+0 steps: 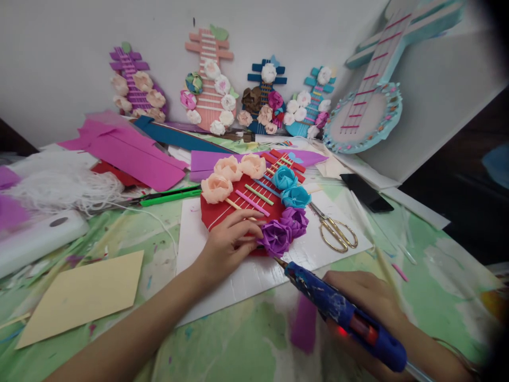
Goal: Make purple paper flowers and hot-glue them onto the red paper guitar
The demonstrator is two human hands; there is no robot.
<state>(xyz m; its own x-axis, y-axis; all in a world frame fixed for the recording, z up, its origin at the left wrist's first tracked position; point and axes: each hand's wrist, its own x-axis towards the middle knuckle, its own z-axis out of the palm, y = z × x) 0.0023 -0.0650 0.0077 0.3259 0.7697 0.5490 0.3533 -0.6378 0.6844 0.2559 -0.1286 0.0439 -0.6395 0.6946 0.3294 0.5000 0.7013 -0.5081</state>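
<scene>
A small red paper pipa-like instrument [222, 215] lies on a white board [207, 302], with strings and coloured strips across its front. Peach paper flowers [228, 168] line its left side, blue paper flowers [295, 196] its right. My left hand [228, 244] rests over the lower edge, its fingertips closed at the side of a purple paper flower [277, 237]. In my right hand [368, 300] is a blue hot glue gun [334, 302], a small red light glowing on it. Its nozzle points at the underside of that purple flower, very near or touching it.
Gold-handled scissors [338, 233] lie on the board's right, near a black phone [366, 192]. Left are green-handled scissors [170, 196], white string [67, 183], magenta paper [127, 148] and a cream card [85, 297]. Several decorated instruments, including a pink one [209, 98], lean against the wall.
</scene>
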